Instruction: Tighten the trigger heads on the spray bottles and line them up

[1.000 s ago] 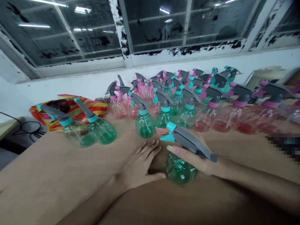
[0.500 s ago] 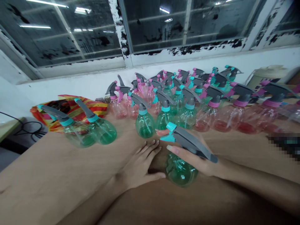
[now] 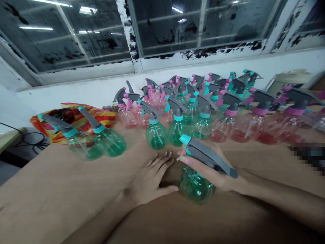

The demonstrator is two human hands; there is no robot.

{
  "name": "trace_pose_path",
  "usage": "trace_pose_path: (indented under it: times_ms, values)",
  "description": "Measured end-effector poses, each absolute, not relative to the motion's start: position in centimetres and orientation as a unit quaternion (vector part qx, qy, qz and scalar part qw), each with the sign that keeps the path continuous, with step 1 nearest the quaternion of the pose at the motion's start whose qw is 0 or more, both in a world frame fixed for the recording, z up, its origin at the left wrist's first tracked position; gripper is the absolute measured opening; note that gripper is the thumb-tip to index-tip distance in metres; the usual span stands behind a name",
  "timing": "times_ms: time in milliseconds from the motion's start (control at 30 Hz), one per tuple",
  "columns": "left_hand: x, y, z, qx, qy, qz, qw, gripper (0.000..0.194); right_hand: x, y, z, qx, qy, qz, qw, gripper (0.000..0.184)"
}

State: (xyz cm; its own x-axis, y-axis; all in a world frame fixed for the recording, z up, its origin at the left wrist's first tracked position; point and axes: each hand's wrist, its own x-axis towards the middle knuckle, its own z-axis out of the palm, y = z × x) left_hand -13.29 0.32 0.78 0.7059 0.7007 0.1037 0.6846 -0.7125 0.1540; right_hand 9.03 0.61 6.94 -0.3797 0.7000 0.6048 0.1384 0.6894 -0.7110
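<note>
My right hand (image 3: pixel 210 167) is wrapped round the neck of a green spray bottle (image 3: pixel 196 186) with a grey and turquoise trigger head (image 3: pixel 208 154). The bottle stands on the table in front of me, its neck partly hidden by my fingers. Just left of it, my left hand (image 3: pixel 154 179) lies flat on the wooden table (image 3: pixel 63 196) with its fingers spread, holding nothing. The thumb points toward the bottle's side, near the glassy body. Beyond my fingertips stands another green spray bottle (image 3: pixel 156 135).
Many pink spray bottles (image 3: pixel 240 130) and green ones stand in rows along the wall. Two green bottles (image 3: pixel 110 142) are at the left, before a striped colourful bag (image 3: pixel 101 117). A beige container (image 3: pixel 290 81) is at the back right. Black cable (image 3: pixel 25 137) hangs at the left.
The fingers of my right hand have closed in at the trigger, which now sits nearer the bottle's neck. My left hand stays flat in the same place.
</note>
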Motion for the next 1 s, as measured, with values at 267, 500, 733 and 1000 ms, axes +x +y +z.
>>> trace_pose_path:
  times_ms: [267,500,733,1000]
  values:
    - [-13.24,0.4,0.81,0.919,0.386,0.068,0.041,0.077,9.06,0.5,6.67,-0.274,-0.784,0.286,0.478,0.015]
    - [-13.24,0.41,0.46,0.918,0.387,0.07,0.047,0.078,9.02,0.34,6.67,-0.294,-0.782,0.287,0.469,0.004]
    - [-13.16,0.31,0.66,0.917,0.389,0.069,0.047,0.076,9.06,0.29,6.34,-0.286,-0.775,0.296,0.479,0.01]
    - [-13.07,0.29,0.75,0.918,0.388,0.069,0.047,0.077,8.89,0.14,6.71,-0.291,-0.756,0.333,0.483,0.021]
